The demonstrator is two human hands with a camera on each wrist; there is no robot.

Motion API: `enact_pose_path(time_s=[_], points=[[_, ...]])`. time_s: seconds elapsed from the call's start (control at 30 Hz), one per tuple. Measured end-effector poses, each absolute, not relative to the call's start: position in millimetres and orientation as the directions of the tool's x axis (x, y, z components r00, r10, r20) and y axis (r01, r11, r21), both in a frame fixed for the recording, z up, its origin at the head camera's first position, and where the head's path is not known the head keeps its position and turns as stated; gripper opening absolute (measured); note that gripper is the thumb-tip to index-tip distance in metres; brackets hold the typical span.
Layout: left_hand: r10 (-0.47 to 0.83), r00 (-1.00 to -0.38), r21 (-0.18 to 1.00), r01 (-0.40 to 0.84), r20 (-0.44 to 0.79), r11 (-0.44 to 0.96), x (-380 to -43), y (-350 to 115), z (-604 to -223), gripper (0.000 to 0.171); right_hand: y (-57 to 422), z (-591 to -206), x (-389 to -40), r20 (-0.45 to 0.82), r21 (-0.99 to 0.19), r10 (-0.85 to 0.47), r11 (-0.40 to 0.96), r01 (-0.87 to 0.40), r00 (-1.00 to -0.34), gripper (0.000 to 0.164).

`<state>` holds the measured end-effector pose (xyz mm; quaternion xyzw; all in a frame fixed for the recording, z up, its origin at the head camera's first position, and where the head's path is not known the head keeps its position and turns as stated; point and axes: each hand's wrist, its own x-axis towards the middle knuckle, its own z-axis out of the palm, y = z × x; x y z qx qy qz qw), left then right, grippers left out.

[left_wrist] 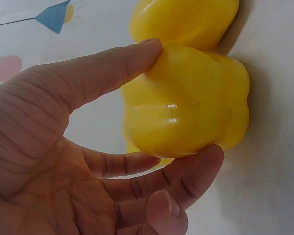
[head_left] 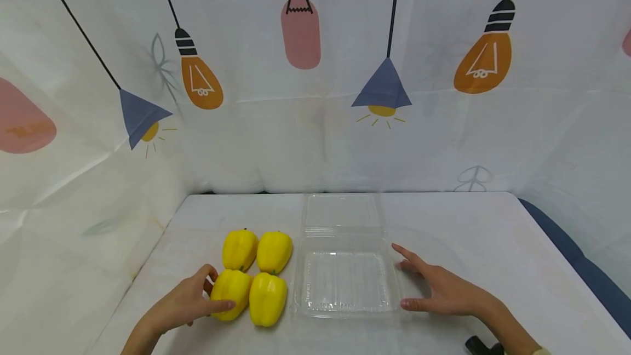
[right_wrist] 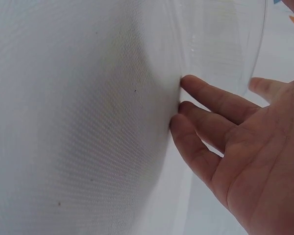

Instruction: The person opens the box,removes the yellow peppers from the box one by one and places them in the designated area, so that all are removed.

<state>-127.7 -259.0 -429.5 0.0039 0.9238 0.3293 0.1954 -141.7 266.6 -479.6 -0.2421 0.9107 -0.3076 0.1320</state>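
Observation:
Four-cornered in layout, several yellow bell peppers lie together left of a clear plastic clamshell box point(head_left: 347, 284). My left hand point(head_left: 189, 300) holds the near-left bell pepper point(head_left: 233, 292) between thumb and fingers. In the left wrist view, the thumb lies along one side of that bell pepper point(left_wrist: 191, 103) and curled fingers touch the opposite side. My right hand point(head_left: 439, 289) is beside the box's right edge, fingers extended and spread. The right wrist view shows its fingertips by the clear box wall point(right_wrist: 220, 39); firm contact is hard to tell.
The box's lid point(head_left: 342, 212) is folded back toward the rear of the white table point(head_left: 443, 223). A black object point(head_left: 478, 345) lies by the right forearm. Behind the table hangs a white sheet point(head_left: 315, 141) printed with lamps. A dark blue shape point(head_left: 567, 240) stands beyond the right edge.

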Motion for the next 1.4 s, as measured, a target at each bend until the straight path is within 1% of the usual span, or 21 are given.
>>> enact_pose_path(time_s=[0.27, 0.67, 1.0, 1.13, 1.3, 1.4], points=[[0.151, -0.923, 0.629, -0.114, -0.353, 0.769, -130, -259, -433, 0.066, 267, -482, -146, -0.092, -0.632, -0.508, 0.695, -0.344, -0.857, 0.102], [0.077, -0.935, 0.614, -0.164, -0.346, 0.772, -129, -257, -435, 0.065, 265, -480, -147, -0.085, -0.628, -0.521, 0.690, -0.361, -0.849, 0.101], [0.067, -0.935, 0.588, -0.163, -0.349, 0.792, -125, -261, -430, 0.073, 265, -481, -146, -0.073, -0.626, -0.527, 0.685, -0.373, -0.847, 0.099], [0.061, -0.950, 0.600, -0.142, -0.305, 0.788, -124, -263, -427, 0.071, 265, -482, -147, -0.057, -0.618, -0.526, 0.686, -0.384, -0.849, 0.098], [0.076, -0.973, 0.616, -0.077, -0.218, 0.784, -128, -268, -423, 0.067, 266, -481, -147, -0.059, -0.628, -0.528, 0.679, -0.380, -0.847, 0.096], [0.089, -0.982, 0.604, -0.031, -0.167, 0.796, -131, -269, -421, 0.066, 267, -479, -147, -0.074, -0.637, -0.534, 0.675, -0.373, -0.842, 0.094]])
